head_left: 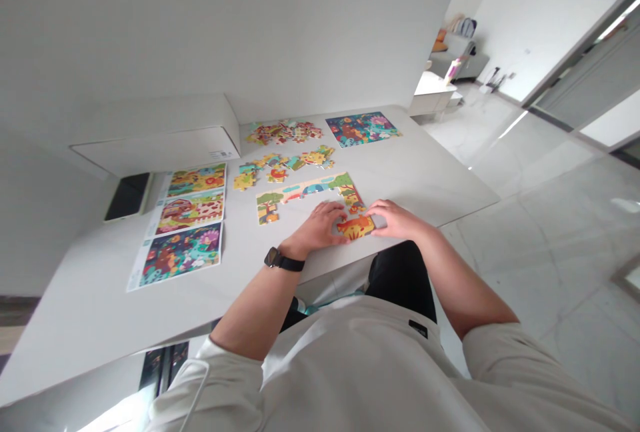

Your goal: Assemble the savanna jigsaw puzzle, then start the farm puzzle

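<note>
A partly joined jigsaw puzzle lies on the white table, its top edge, left corner and right side showing trees, sky and a lion. At its lower right are orange-and-yellow puzzle pieces. My left hand, below a black wristwatch, curls its fingers against the left side of these pieces. On their right side my right hand presses thumb and fingers to the edge. Both hands rest low on the tabletop. Loose yellow and teal puzzle pieces lie above the puzzle.
A pile of red-toned puzzle pieces and a finished dark-blue animal puzzle lie at the back. To the left are a reference sheet with three pictures, a phone and a white box. The table's front edge runs close to my body.
</note>
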`<state>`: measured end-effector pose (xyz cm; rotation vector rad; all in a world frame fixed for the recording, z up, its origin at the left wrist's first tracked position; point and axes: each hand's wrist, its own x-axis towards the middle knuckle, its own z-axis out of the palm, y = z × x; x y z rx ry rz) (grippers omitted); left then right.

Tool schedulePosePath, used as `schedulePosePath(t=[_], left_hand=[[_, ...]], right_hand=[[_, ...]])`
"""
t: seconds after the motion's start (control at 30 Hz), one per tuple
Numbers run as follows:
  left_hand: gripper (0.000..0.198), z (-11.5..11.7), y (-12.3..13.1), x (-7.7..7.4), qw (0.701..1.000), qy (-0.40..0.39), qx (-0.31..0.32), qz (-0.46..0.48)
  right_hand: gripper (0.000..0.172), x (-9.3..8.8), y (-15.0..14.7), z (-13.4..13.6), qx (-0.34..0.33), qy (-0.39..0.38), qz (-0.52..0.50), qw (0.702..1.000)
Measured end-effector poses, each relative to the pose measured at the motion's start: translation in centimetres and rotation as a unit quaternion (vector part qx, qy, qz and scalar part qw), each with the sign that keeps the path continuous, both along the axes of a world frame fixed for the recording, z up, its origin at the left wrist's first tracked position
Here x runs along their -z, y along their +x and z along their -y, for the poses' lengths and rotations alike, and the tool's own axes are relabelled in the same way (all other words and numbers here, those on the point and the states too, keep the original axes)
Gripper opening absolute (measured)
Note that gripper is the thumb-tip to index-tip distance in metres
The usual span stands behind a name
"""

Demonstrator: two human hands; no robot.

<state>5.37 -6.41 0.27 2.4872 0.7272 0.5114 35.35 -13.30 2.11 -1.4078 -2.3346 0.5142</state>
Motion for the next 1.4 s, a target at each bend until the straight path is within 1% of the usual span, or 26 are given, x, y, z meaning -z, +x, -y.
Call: schedulePosePath(t=[0.1, 0.23, 0.47, 0.73, 0.87, 1.07, 1.27, 1.4], left_hand=[[0.059, 0.0, 0.1, 0.0, 1.000, 0.000, -0.003, -0.001], [0.056, 0.1, 0.1, 0.0, 1.000, 0.006, -0.001, 0.010], [0.057, 0.3, 0.3, -0.1, 0.999, 0.018, -0.015, 0.024], [0.057, 0.2, 0.3, 0.1, 0.999, 0.020, -0.025, 0.021], [0.056, 0.1, 0.2, 0.2, 0.999, 0.024, -0.025, 0.019], [0.060, 0.2, 0.2, 0.3, 0.999, 0.037, -0.025, 0.024], [0.051, 0.1, 0.1, 0.1, 0.999, 0.025, -0.017, 0.028], [0.049, 0.1, 0.0, 0.1, 0.999, 0.022, -0.015, 0.028]], right_hand=[[0.046, 0.1, -0.2, 0.0, -0.013, 0.000, -0.012, 1.000], [0.049, 0.0, -0.6, 0.1, -0.009, 0.006, -0.026, 1.000], [0.046, -0.2, -1.0, 0.2, -0.012, 0.037, -0.044, 0.998], [0.039, 0.0, -1.0, -0.1, -0.013, 0.048, -0.026, 0.998], [0.039, -0.2, -1.2, -0.1, -0.014, 0.050, -0.018, 0.998], [0.039, -0.5, -1.5, 0.0, -0.031, 0.050, 0.001, 0.998], [0.038, -1.0, -2.0, -0.2, -0.026, 0.047, 0.023, 0.998], [0.036, -0.8, -2.2, -0.2, -0.023, 0.047, 0.039, 0.998]])
